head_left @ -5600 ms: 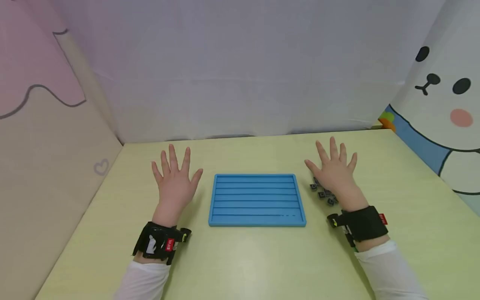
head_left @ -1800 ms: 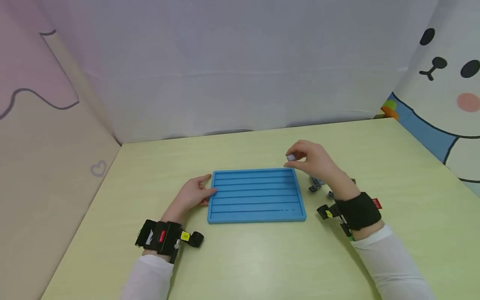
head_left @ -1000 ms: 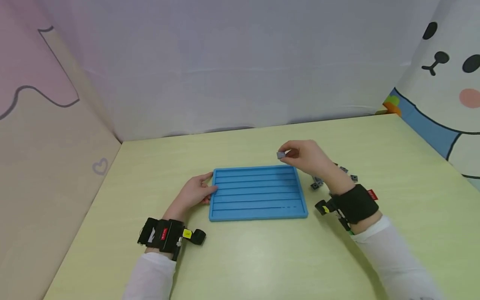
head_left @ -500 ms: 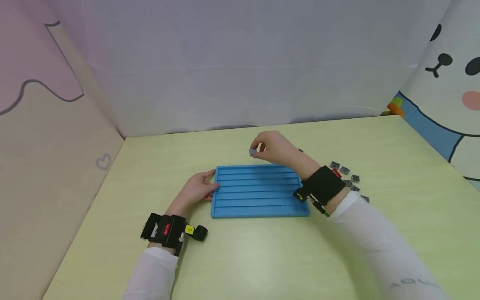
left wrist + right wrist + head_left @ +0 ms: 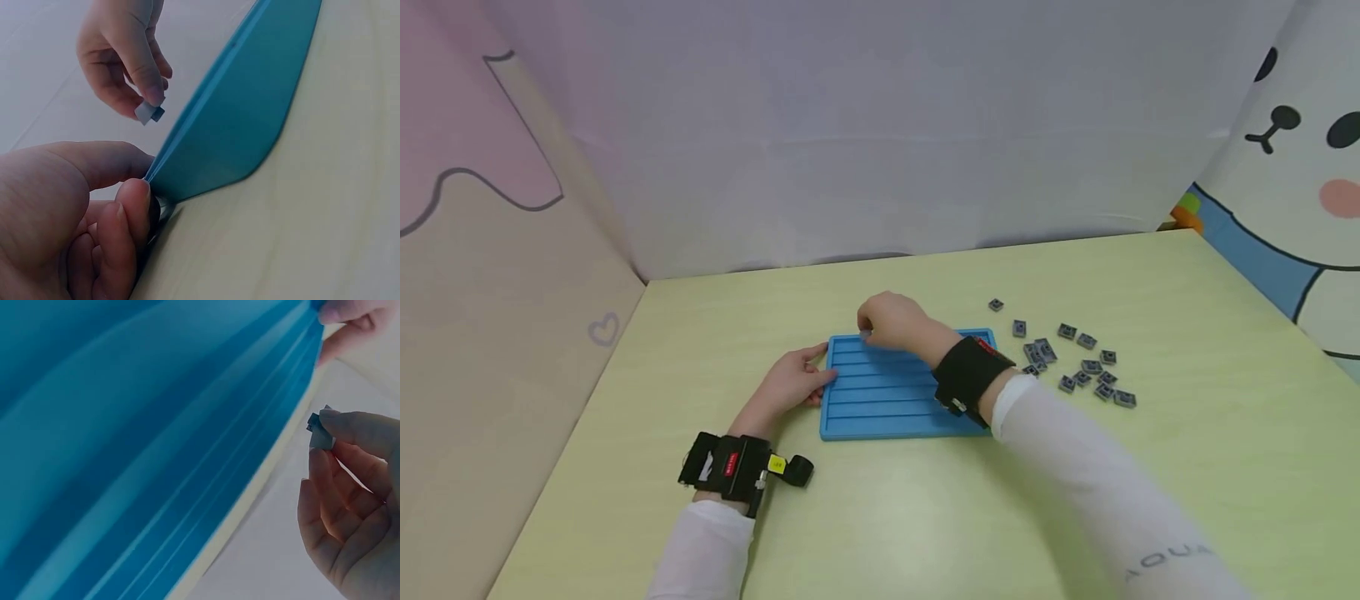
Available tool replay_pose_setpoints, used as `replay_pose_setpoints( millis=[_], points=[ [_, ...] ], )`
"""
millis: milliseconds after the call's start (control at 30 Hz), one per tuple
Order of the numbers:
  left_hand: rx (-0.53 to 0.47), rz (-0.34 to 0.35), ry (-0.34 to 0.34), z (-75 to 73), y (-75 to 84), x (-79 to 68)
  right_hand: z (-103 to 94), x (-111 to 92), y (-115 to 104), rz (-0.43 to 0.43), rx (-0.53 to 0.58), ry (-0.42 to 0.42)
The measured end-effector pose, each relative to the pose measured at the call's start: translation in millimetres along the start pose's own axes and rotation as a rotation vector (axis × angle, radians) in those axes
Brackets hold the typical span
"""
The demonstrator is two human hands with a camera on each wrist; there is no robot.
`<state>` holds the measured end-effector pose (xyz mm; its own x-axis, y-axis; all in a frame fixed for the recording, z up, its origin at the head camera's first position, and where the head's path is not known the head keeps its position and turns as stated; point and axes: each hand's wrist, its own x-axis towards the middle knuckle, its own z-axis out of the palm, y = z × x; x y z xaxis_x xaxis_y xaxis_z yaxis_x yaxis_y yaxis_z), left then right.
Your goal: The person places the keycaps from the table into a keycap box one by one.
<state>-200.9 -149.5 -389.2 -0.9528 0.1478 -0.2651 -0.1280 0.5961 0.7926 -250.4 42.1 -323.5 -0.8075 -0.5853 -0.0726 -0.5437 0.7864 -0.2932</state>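
A shallow blue tray [image 5: 880, 421] with raised parallel ridges lies on the table in the head view. My left hand [image 5: 786, 383] grips its left edge; in the left wrist view, thumb and fingers close on the rim. Over the tray's far left part, my right hand [image 5: 891, 321] pinches a small grey keycap [image 5: 322, 437] between thumb and fingertips. The same keycap [image 5: 145, 112] shows in the left wrist view, with a darker piece protruding from its underside. In the head view the right fingers mostly hide it.
Several small dark grey keycaps [image 5: 1045, 350] are scattered right of the tray, many with hollow undersides up. One stray keycap [image 5: 996, 305] lies farther back. A pale curtain [image 5: 880, 150] hangs behind the light wooden table [image 5: 865, 517]. Both wrists wear black straps [image 5: 726, 471].
My right hand has moved left with the keycap from the tray's far right corner, then lowered toward its far left part. My left hand stays on the tray's left edge.
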Motion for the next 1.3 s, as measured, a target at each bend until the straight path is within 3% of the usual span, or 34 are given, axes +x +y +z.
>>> replay_pose_setpoints(
  millis=[333, 1300],
  points=[
    [-0.006, -0.005, -0.008, 0.2, -0.4, 0.6, 14.1, 18.2, -7.8, 0.005, -0.078, -0.031],
    [-0.018, -0.007, -0.007, -2.3, 1.1, -0.7, 14.1, 15.3, -12.2, -0.006, -0.060, -0.032]
  ],
)
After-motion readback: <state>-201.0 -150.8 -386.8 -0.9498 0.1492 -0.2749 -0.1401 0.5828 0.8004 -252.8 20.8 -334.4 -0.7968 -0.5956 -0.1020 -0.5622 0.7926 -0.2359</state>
